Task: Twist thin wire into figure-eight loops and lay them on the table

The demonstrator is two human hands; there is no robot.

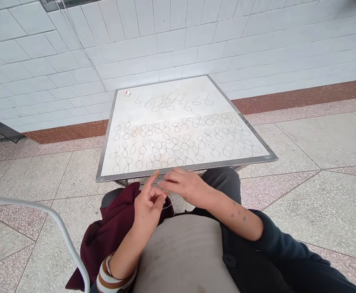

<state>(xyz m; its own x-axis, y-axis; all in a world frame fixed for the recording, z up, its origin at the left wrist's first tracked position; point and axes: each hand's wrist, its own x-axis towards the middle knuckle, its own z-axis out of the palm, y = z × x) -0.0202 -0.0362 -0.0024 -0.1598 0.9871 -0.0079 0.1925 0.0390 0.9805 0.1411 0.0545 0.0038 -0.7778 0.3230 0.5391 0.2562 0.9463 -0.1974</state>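
Over my lap, just below the table's front edge, my left hand [149, 200] pinches a thin wire [167, 206] between thumb and a finger, its index finger pointing up. My right hand [182, 185] meets it from the right, fingers bent together at the same small piece; its fingertips partly hide what they grip. A loop of the wire hangs below the fingers. On the white table [126, 118] lie many thin wire figure-eight shapes [175, 141] in rows, and several single loops with tails [209, 100] farther back.
A small white and red object [128, 93] sits at the table's back left corner. The table has a grey metal rim and stands near a white tiled wall [172, 40]. A pale curved metal bar [58, 224] is at the left. Dark red cloth [104, 236] lies beside my lap.
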